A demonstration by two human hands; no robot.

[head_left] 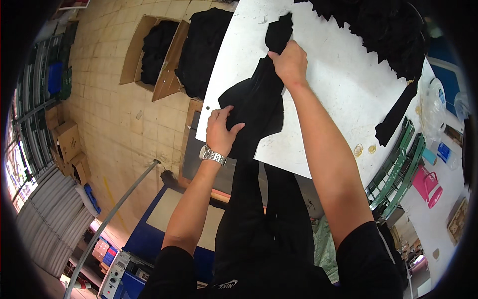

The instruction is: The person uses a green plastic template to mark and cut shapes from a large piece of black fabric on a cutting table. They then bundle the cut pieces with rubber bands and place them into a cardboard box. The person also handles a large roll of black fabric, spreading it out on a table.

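Working with both bare hands over white bench (pixel 343 94). Clamping fingers and thumb of right hand (pixel 290 65) on black cloth (pixel 259 107), near its narrow far part. Resting left hand (pixel 221 132) on the wider, nearer part of the same cloth, holding thumb and fingers apart, not pinching. Wearing metal wristwatch (pixel 213 155) on left wrist.

Locating the cloth on the bench, at its left side, lying lengthwise and reaching down to the near edge; being unable to tell its lower end from black trousers (pixel 244 224) there.

Noting also on the bench: jagged-edged black fabric pile (pixel 383 30) at far right, plus narrow black strip (pixel 397 117) just below, nearer the right edge. Observing two small tan rings (pixel 358 149) between strip and right forearm.

Recording on tiled floor (pixel 114 124), left of the bench: open cardboard box (pixel 130 55) holding black fabric (pixel 158 52), with large black bundle (pixel 204 50) just beside. Seeing green crates (pixel 398 164) beyond the bench's right edge, and pink bag (pixel 427 185) farther right.
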